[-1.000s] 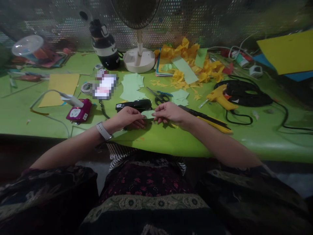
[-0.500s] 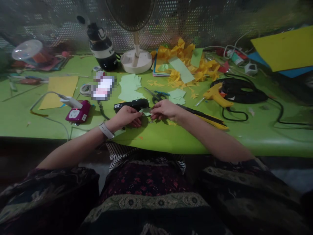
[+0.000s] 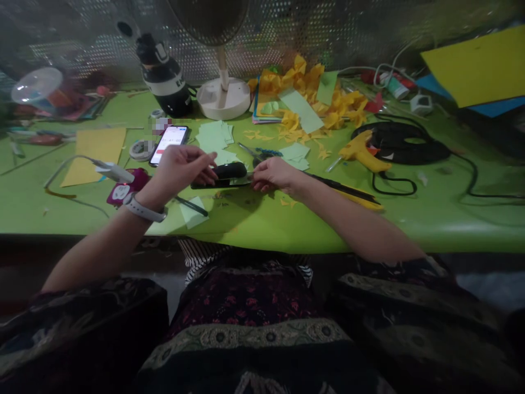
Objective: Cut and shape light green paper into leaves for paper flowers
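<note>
A black stapler (image 3: 230, 171) lies on the green table in front of me. My left hand (image 3: 180, 169) is over its rear end, fingers loosely bent and a little apart; whether they touch the stapler I cannot tell. With fingertips pinched, my right hand (image 3: 273, 175) holds a small light-green paper piece (image 3: 248, 178) at the stapler's front end, mostly hidden by the fingers. Just behind are scissors (image 3: 257, 156) and light-green paper slips (image 3: 214, 137). A yellow-and-black cutter (image 3: 348, 193) lies beside my right forearm.
A phone (image 3: 169, 143), tape roll (image 3: 141, 150) and purple plug adapter (image 3: 127, 186) are at left. Behind stand a bottle (image 3: 166, 82) and fan base (image 3: 223, 98), near orange crumpled paper (image 3: 299, 82). A yellow glue gun (image 3: 363, 153) with its cord lies right.
My left hand has let go of the green paper piece and moved up and left to the stapler's rear. The right hand keeps the paper, now at the stapler's front end.
</note>
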`<state>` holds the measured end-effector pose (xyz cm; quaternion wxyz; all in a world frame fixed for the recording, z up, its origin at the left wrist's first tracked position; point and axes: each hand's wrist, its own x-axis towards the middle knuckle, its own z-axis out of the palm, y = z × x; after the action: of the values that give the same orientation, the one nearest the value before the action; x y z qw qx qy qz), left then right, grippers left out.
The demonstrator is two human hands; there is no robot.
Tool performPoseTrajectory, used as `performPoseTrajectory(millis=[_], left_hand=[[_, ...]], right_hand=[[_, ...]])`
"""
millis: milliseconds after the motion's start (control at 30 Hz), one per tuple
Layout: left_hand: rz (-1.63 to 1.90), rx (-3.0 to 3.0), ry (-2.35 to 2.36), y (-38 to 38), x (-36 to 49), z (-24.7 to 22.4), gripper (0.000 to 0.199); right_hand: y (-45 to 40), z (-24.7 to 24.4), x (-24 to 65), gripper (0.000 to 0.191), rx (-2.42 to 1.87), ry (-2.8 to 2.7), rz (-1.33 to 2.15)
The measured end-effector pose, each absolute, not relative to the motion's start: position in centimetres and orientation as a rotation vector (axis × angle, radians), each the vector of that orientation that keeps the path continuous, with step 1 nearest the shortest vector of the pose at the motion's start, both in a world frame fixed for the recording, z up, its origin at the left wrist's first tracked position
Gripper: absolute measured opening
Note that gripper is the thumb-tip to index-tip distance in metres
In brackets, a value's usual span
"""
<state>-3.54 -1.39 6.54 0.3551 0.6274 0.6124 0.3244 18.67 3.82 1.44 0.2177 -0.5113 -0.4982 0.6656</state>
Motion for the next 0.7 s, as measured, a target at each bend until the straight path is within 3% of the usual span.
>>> performPoseTrajectory(millis=[167,367,700], left_hand=[[1.064,1.796,1.6,2.7,-3.4,5.5,0.025],[0.68,2.073,1.645,5.6,-1.4,3.9,0.031],[0.557,2.188,1.69,6.2,-0.1,1.8,0.043]], right_hand=[[3.8,1.5,18.6,0.02,-1.432,-1.383,1.834],[3.8,1.3,18.6,0.019,-1.41,-1.394,1.83],[3.8,1.3,18.5,0.019,-1.388,-1.386,1.811]])
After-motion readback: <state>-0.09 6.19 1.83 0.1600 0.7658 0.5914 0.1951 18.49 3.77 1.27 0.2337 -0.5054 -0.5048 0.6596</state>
